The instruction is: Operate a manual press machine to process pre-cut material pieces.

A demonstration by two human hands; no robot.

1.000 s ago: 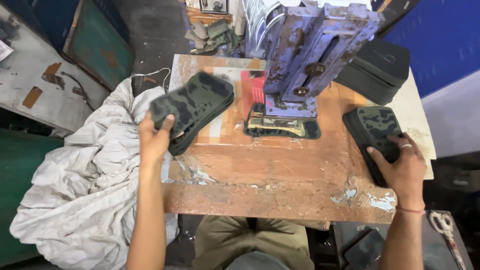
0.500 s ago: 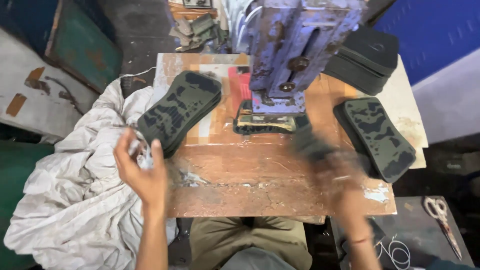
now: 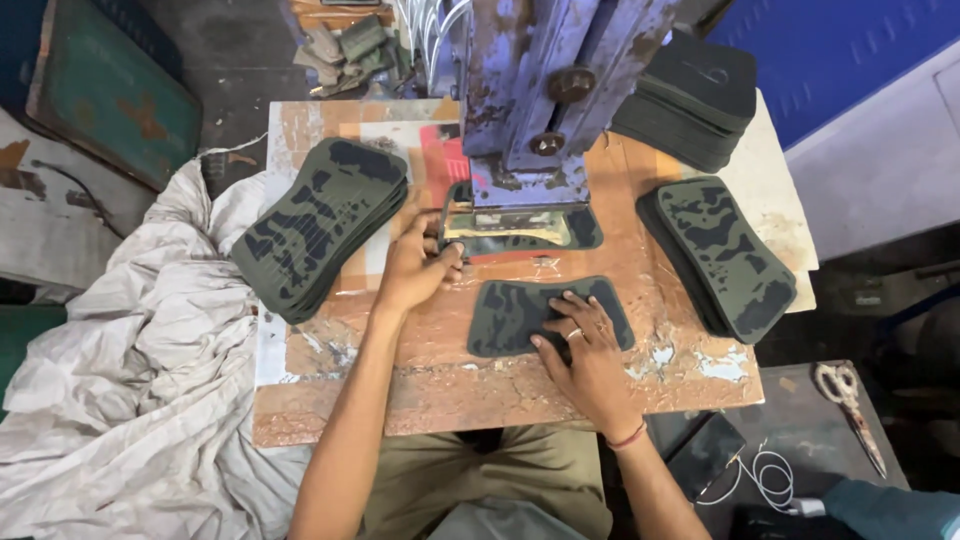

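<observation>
Since half a second ago, both hands have come in toward the middle of the worn wooden tabletop (image 3: 640, 250): the right hand (image 3: 580, 335), then a blur in mid-air, now lies flat with fingers spread on a single dark green camouflage-patterned rubber sheet (image 3: 505, 315) that rests on the tabletop in front of the press. That hand presses down on the sheet without closing around it. The left hand (image 3: 415, 265), earlier out over the cloth, now has its fingers pinched together on the left end of the flat dark cutting die (image 3: 520, 228) lying under the blue-painted metal press (image 3: 545, 90).

Left of the left hand sits a stack of the same camouflage sheets (image 3: 320, 225), half over the tabletop edge. A second camouflage stack (image 3: 725, 255) lies to the right, with a pile of plain dark sheets (image 3: 690, 95) behind it. Crumpled grey-white cloth (image 3: 130, 370) covers the left side. Scissors (image 3: 850, 410) lie low on the right.
</observation>
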